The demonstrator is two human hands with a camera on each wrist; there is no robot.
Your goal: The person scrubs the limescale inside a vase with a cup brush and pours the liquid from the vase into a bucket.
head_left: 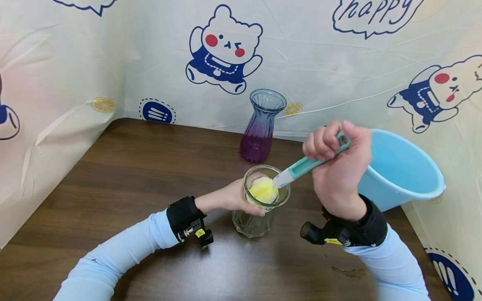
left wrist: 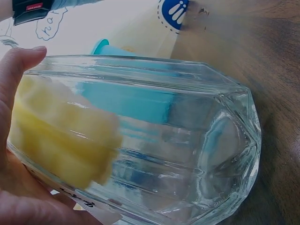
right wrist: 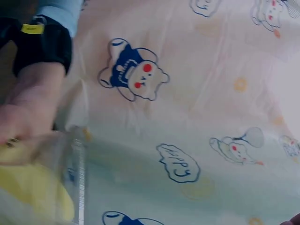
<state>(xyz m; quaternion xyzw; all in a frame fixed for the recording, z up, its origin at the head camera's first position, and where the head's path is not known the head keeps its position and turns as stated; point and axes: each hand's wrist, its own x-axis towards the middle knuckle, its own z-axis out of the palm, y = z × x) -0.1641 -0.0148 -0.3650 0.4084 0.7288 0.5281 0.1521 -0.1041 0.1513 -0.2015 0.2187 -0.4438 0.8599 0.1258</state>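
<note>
My left hand [head_left: 241, 195] grips a clear glass vase [head_left: 251, 225] around its upper part, the thumb on the near side. In the left wrist view the faceted vase [left wrist: 187, 140] fills the middle, with a yellow and white sponge head [left wrist: 65, 136] inside its mouth end. That sponge belongs to a bottle brush [head_left: 301, 168] with a teal and white handle. My right hand [head_left: 340, 167] is wrapped around the handle's upper end, above and right of the vase. In the right wrist view, only part of the vase and the yellow sponge [right wrist: 33, 187] show at lower left.
Behind the clear vase stands a blue and purple glass vase [head_left: 260, 129]. A light blue basin [head_left: 403, 167] sits at the right, close behind my right hand. Patterned sheeting [head_left: 308, 62] rises along the back and sides of the brown wooden table [head_left: 124, 167].
</note>
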